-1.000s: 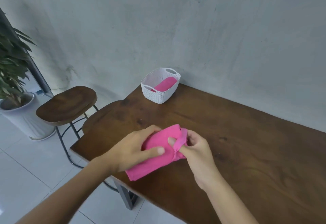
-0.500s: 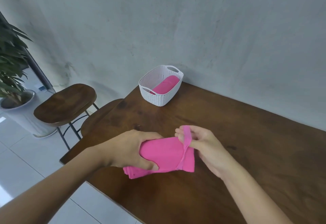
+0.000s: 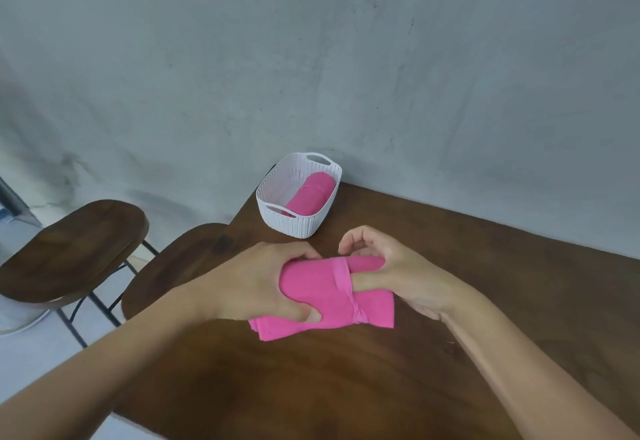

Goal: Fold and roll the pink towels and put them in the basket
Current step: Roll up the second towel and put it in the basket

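Premises present as a domestic or café-style interior, not a workshop or laboratory. Evidence: a dark, solid-wood tabletop (image 3: 450, 301) set against a plain grey plastered wall (image 3: 346, 59); two wooden-seated stools on thin black metal legs, one (image 3: 72, 249) standing clear at the left, the second (image 3: 173, 266) pushed close to the tabletop edge; pale tiled floor (image 3: 41, 363) beneath. A small white woven-pattern plastic basket (image 3: 294, 225), household type, stands at the tabletop's far corner.
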A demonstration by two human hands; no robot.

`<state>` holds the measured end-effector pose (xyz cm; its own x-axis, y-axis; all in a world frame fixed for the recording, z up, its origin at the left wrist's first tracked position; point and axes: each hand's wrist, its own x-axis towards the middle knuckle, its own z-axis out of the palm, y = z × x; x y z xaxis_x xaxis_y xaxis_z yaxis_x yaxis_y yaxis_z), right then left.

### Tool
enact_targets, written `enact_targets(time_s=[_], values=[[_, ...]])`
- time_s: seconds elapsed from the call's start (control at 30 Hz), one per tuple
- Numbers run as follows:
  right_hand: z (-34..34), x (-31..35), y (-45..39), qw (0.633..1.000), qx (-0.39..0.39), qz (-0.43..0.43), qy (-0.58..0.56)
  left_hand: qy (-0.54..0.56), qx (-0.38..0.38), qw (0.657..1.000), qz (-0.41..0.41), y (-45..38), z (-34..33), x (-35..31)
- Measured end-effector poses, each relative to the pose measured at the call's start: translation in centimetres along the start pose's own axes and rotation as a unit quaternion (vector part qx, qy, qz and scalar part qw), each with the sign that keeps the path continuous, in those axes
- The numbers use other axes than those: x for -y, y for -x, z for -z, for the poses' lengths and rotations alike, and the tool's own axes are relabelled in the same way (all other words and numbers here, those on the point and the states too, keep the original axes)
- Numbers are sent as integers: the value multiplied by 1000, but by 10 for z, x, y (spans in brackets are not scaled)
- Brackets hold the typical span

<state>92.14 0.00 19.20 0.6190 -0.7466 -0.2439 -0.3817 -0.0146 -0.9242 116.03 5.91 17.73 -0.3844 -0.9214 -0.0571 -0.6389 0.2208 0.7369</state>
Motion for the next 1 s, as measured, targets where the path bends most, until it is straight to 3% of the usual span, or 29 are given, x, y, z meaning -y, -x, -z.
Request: enact_targets(time_s=[0.27,0.37,0.5,0.63,0.7,0.8,0.9,1.0], values=[[-36,18,-22,998,-60,10,27,116,23,993,-7,-2,34,42],[-47,20,-32,991,-132,24,-27,173,-11,985,15,-5,42,58],[-63,17,-48,959,-272,21,-74,343,-31,934,99,-17,65,87],[-79,20,-58,948,-309,16,-77,376,-29,918,123,-41,86,103],[-86,23,-61,943,-321,15,-81,312,-93,938,120,-62,93,107],[-95,26,-63,941,-327,10,-84,94,-204,969,106,-97,94,111],[-99,26,-63,938,-339,4,-78,-107,-256,956,91,-125,84,113],[-100,23,-61,932,-356,-5,-74,-250,-257,930,82,-148,74,114]])
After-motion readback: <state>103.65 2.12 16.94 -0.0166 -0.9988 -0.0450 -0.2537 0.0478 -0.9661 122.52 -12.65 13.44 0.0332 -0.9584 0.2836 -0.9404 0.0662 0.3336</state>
